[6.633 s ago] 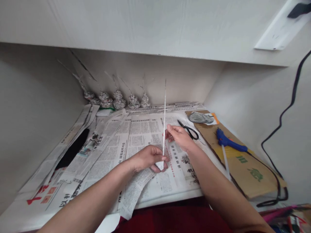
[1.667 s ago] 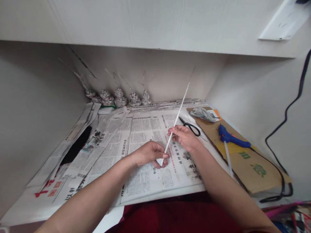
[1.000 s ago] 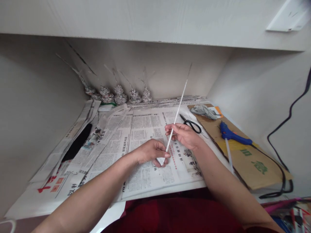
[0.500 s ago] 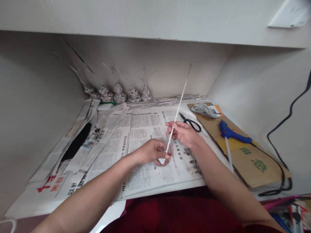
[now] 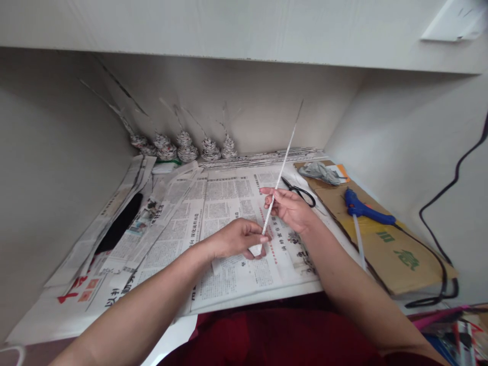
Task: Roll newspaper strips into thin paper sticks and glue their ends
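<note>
A thin, tightly rolled paper stick [image 5: 285,158] slants up and away to the right between my hands. My left hand [image 5: 244,237] pinches its lower end, where a wider white flap of paper shows below the fingers. My right hand [image 5: 290,207] holds the stick higher up, between thumb and fingers, with the index finger stretched out to the left. Both hands are above the newspaper sheets [image 5: 224,203]. Just beyond my right hand lie black-handled scissors [image 5: 301,193], partly hidden by that hand and the stick.
Several woven paper shapes [image 5: 187,147] stand along the back wall, beside a bundle of rolled paper sticks [image 5: 263,159]. At right, a blue glue gun [image 5: 366,209] and grey cloth [image 5: 322,173] rest on cardboard [image 5: 404,274]. Paper strips and a black object [image 5: 120,223] lie left. A shelf overhangs.
The stick's tip has shifted slightly right. My right hand's fingers have loosened and straightened a little, while my left thumb has moved slightly along the lower end.
</note>
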{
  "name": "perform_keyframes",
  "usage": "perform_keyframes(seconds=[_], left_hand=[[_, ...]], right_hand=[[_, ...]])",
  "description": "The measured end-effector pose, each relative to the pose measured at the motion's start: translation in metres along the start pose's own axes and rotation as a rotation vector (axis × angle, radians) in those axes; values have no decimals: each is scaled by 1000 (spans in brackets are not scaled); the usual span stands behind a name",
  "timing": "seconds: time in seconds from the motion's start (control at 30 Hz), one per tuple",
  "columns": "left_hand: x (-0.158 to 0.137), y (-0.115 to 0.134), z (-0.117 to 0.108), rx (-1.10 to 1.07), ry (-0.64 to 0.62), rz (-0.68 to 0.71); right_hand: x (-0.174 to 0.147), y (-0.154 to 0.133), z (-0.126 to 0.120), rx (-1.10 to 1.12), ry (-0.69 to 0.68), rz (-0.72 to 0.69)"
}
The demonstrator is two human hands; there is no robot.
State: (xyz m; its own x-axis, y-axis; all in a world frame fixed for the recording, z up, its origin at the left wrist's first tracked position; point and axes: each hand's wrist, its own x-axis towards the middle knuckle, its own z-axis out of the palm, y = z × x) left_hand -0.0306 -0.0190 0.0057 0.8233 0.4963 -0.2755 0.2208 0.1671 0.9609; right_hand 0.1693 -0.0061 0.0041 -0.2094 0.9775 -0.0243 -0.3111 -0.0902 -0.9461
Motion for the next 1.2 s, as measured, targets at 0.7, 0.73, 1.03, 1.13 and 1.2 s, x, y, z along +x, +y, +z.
perform_keyframes(seconds=[0.7,0.73,1.03,1.13,1.2], left_hand=[[5,-7,0,-20,57,-86],[5,-7,1,-19,42,-81],[3,-4,0,19,21,-85],[4,-5,0,49,49,-108],[4,-5,1,71,75,-112]], right_hand=[[1,1,-2,-25,11,0],[1,1,-3,-18,8,3],[-1,-2,-5,2,-10,45],[-1,-2,-5,-14,3,45],[0,-1,-4,-24,20,51]])
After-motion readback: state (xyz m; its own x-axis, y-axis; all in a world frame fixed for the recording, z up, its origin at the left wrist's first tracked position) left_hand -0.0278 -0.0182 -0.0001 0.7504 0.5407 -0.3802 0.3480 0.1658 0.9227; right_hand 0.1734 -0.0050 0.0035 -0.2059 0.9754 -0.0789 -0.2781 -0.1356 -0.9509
